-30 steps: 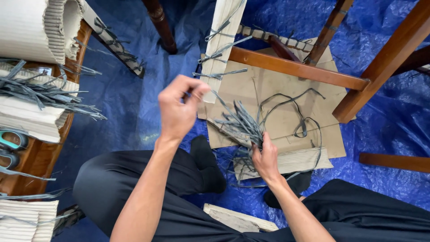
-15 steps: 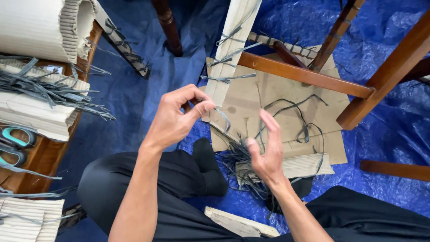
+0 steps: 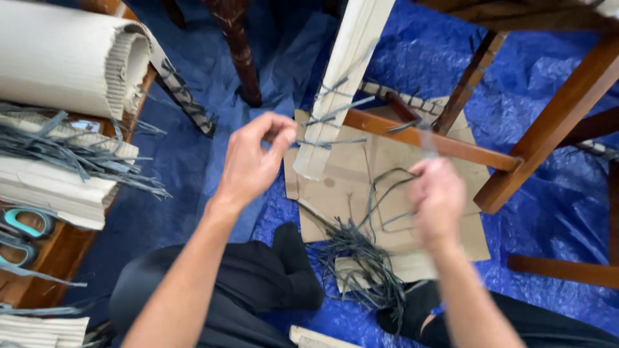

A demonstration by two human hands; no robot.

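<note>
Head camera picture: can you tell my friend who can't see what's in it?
Two bare hands, left hand and blurred right hand, are raised above a pile of dark grey flat strips on brown cardboard, over a blue plastic sheet.

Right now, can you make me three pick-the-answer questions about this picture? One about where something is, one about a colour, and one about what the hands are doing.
1. Where do the scissors lie?
A. on the wooden table at the left
B. on the cardboard sheet
C. on the chair rung

2. What colour is the tarp on the floor?
A. green
B. blue
C. white

3. How are the two hands?
A. flat on the floor
B. holding a roll
C. raised, pinching a thin grey strip

Answers: 1 A, their teal handles show at the left edge. 2 B, blue plastic surrounds the cardboard. 3 C, left hand and right hand are raised with fingers pinched.
</note>
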